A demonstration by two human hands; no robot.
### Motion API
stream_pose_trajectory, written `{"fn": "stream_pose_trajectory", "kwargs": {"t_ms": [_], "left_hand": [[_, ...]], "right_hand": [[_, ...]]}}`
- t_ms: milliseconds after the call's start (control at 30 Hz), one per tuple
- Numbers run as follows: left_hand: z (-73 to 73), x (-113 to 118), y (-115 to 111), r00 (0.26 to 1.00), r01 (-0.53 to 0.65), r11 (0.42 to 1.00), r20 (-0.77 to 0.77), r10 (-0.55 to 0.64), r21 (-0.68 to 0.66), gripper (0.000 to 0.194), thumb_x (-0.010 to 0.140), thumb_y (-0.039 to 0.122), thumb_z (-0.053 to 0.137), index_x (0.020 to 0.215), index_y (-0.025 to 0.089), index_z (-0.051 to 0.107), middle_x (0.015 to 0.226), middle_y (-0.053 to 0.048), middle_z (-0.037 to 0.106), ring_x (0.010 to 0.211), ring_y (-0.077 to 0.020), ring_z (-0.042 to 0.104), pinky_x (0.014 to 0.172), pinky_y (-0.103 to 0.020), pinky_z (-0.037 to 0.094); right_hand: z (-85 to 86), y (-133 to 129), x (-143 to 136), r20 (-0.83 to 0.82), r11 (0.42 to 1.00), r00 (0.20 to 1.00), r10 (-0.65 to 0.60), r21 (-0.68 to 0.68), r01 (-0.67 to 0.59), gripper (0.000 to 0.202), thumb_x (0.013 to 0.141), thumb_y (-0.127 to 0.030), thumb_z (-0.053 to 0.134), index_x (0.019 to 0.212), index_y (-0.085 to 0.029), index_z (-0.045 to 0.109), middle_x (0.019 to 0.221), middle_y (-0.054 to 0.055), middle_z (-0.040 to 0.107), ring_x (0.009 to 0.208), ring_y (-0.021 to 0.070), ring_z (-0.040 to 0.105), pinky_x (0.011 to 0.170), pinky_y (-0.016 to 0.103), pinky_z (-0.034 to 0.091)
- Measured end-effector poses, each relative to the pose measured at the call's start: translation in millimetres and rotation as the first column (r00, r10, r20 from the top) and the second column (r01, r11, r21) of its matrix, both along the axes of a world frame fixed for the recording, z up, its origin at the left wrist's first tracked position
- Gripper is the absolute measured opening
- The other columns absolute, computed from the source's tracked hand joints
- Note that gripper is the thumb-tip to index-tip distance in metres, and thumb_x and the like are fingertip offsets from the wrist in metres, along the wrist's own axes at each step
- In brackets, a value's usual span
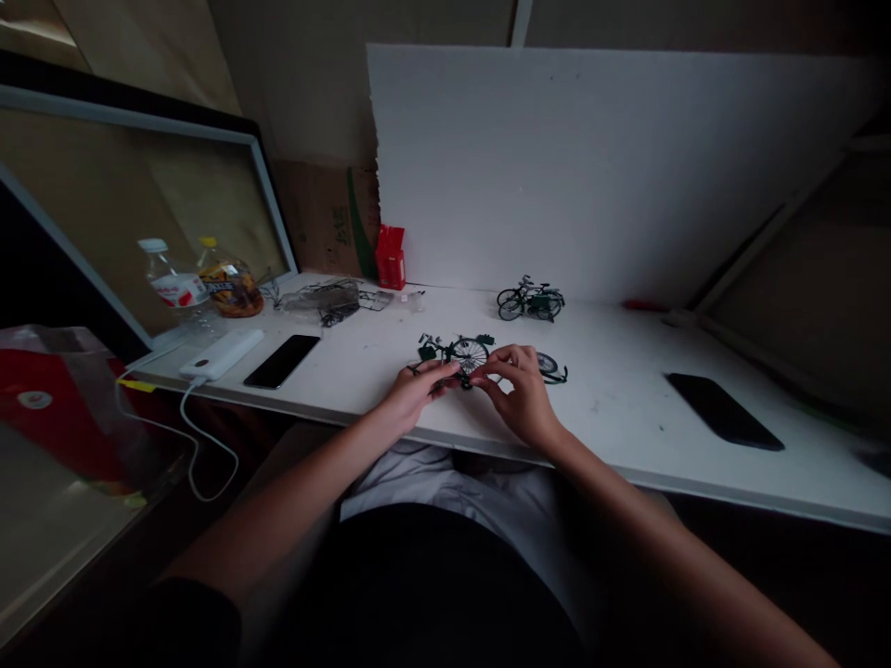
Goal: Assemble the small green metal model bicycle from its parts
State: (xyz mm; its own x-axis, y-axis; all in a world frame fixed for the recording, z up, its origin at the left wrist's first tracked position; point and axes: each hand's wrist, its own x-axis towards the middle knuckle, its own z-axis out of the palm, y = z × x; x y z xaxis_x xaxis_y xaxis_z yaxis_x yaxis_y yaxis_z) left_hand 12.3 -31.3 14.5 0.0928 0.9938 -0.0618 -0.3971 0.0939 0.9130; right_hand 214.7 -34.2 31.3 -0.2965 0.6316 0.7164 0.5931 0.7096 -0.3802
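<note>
Near the front edge of a white desk (605, 408), my left hand (416, 394) is closed around a small dark part of a model bicycle, its thumb pointing right. My right hand (522, 390) pinches at the same spot, fingertips almost meeting the left thumb. Just beyond the fingers is a spoked wheel (470, 353) with dark green bicycle parts (428, 351) beside it; whether these join the held piece I cannot tell. Another wheel with a curved dark piece (548, 364) lies right of my right hand, partly hidden by it. The fingers cover most of the held part.
An assembled-looking model bicycle (530, 301) stands farther back. Clear bags with thin dark parts (334, 299) and a red box (391, 258) are back left. A phone (283, 361), white power bank (223, 353) and two bottles (177, 292) sit left. A black object (725, 411) lies right.
</note>
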Motion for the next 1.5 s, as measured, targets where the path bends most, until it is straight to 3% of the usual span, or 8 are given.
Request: {"fn": "stream_pose_trajectory", "kwargs": {"t_ms": [300, 500, 733, 967, 1233, 1500], "left_hand": [[-1.6, 0.9, -0.1, 0.997, 0.068, 0.997, 0.027, -0.068, 0.025, 0.033, 0.068, 0.039, 0.095, 0.089, 0.018, 0.081, 0.103, -0.010, 0.078, 0.096, -0.0215, 0.071, 0.087, -0.034, 0.049], [-3.5, 3.5, -0.2, 0.999, 0.019, 0.999, 0.029, -0.020, 0.046, 0.033, 0.065, 0.035, 0.096, 0.088, 0.017, 0.080, 0.103, -0.011, 0.078, 0.096, -0.0216, 0.070, 0.088, -0.035, 0.051], [-7.2, 7.3, -1.1, 1.000, 0.002, 0.991, -0.021, 0.001, 0.132, 0.037, 0.065, 0.042, 0.096, 0.083, 0.015, 0.078, 0.089, -0.007, 0.076, 0.083, -0.0181, 0.067, 0.083, -0.032, 0.052], [-11.7, 7.9, -1.9, 0.999, -0.014, 0.982, -0.038, 0.022, 0.188, 0.035, 0.068, 0.042, 0.094, 0.083, 0.015, 0.078, 0.087, -0.006, 0.075, 0.081, -0.0173, 0.067, 0.083, -0.032, 0.053], [-11.5, 12.4, -7.5, 0.992, -0.045, 0.956, -0.102, 0.077, 0.290, 0.030, 0.075, 0.042, 0.090, 0.081, 0.015, 0.078, 0.083, -0.006, 0.076, 0.078, -0.0168, 0.067, 0.080, -0.030, 0.051], [-6.5, 12.8, -12.1, 0.990, -0.026, 0.960, -0.125, 0.063, 0.280, 0.032, 0.075, 0.043, 0.090, 0.080, 0.014, 0.078, 0.082, -0.007, 0.077, 0.075, -0.0180, 0.070, 0.078, -0.031, 0.053]], "right_hand": [[-6.8, 1.1, -0.9, -0.017, 0.999, 0.999, 0.045, 0.001, -0.045, 0.009, 0.096, -0.033, 0.072, 0.092, -0.030, 0.080, 0.098, 0.008, 0.072, 0.105, 0.0306, 0.058, 0.095, 0.048, 0.047], [-10.9, 2.3, -2.0, -0.046, 0.999, 0.998, 0.047, 0.005, -0.047, 0.010, 0.096, -0.034, 0.073, 0.093, -0.029, 0.080, 0.097, 0.008, 0.073, 0.104, 0.0301, 0.058, 0.095, 0.048, 0.047], [-19.8, 7.9, -1.0, -0.015, 0.998, 0.999, 0.031, 0.058, -0.030, 0.009, 0.096, -0.032, 0.073, 0.093, -0.029, 0.081, 0.095, 0.006, 0.073, 0.102, 0.0294, 0.056, 0.093, 0.047, 0.044], [-15.7, 4.6, -2.0, -0.019, 0.998, 0.998, 0.062, 0.021, -0.062, 0.011, 0.097, -0.031, 0.072, 0.091, -0.027, 0.080, 0.093, 0.006, 0.073, 0.098, 0.0285, 0.055, 0.091, 0.047, 0.042], [-8.5, -1.7, -5.4, -0.011, 0.996, 1.000, 0.006, -0.084, -0.007, 0.013, 0.095, -0.028, 0.073, 0.084, -0.026, 0.080, 0.087, 0.006, 0.076, 0.091, 0.0275, 0.058, 0.086, 0.045, 0.041], [-8.5, 3.1, -2.8, -0.098, 0.997, 0.993, 0.060, -0.047, -0.065, 0.013, 0.092, -0.032, 0.079, 0.082, -0.026, 0.076, 0.086, 0.003, 0.077, 0.087, 0.0266, 0.064, 0.089, 0.044, 0.043]]}}
